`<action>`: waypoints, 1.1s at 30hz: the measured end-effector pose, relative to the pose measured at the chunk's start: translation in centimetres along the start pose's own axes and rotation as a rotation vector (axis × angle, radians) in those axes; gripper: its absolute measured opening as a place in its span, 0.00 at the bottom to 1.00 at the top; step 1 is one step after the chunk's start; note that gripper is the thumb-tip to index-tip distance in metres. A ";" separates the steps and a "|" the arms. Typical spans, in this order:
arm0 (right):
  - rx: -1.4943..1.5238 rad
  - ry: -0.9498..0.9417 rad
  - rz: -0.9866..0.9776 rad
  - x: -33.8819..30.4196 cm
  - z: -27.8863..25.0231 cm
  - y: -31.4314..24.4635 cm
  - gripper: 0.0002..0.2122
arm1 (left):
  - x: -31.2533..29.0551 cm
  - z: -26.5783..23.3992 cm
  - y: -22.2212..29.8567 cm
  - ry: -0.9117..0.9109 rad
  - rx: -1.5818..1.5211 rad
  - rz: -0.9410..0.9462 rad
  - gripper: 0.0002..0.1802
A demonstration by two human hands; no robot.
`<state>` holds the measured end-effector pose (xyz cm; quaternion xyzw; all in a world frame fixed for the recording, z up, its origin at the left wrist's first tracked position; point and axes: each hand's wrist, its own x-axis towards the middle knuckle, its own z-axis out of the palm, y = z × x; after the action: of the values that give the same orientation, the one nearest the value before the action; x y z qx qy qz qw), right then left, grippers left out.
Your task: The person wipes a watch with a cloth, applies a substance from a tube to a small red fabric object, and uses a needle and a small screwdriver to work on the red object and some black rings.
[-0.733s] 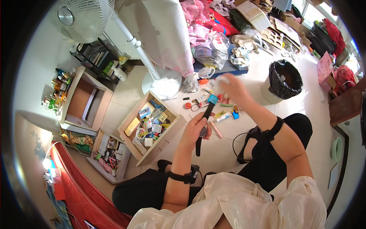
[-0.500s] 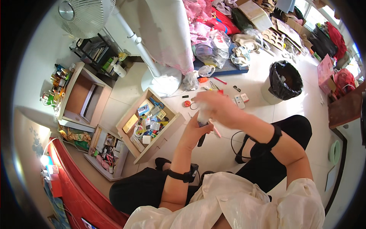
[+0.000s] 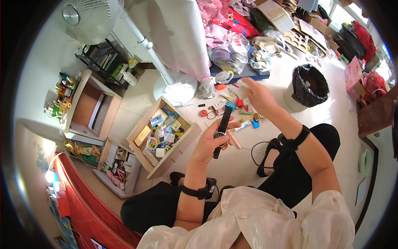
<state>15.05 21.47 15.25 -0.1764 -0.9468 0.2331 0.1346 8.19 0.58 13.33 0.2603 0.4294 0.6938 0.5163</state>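
Note:
My left hand (image 3: 206,145) is closed around a wristwatch (image 3: 224,120) with a black strap and a round dark dial. The strap stretches out straight, its longer end pointing away from me. Up and to the right, apart from the watch, my right hand (image 3: 262,97) pinches a white tissue or cloth (image 3: 244,88), partly blurred. On the floor just beyond my hands lie several small things, among them a red round item (image 3: 203,113), a blue piece (image 3: 255,123) and a pink pen-like stick (image 3: 236,141).
A pulled-out drawer (image 3: 172,156) full of small items sits on the floor to the left, with a second drawer (image 3: 132,182) beside it. A bin (image 3: 295,99) lined with a black bag stands right. Behind are a fan base (image 3: 159,93) and piled clothes and bags (image 3: 232,54).
My right hand has moved away from the watch, up and to the right, with the white tissue. The watch now shows whole in my left hand, and more small things on the floor are uncovered.

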 end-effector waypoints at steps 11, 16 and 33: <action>0.656 -0.284 0.192 -1.2 1.0 -2.3 0.16 | 0.8 -1.2 -2.1 0.046 0.095 -0.081 0.18; 0.644 -0.207 -0.063 -1.5 0.4 -3.0 0.08 | 0.8 -0.9 -2.3 0.109 -0.081 -0.038 0.18; 0.095 0.032 -0.535 -2.3 2.0 -4.9 0.11 | 1.2 0.6 -2.7 0.442 0.217 0.071 0.12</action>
<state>15.09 15.74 15.50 0.0828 -0.9455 0.2307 0.2143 9.61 2.16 11.18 0.1711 0.5946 0.7013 0.3542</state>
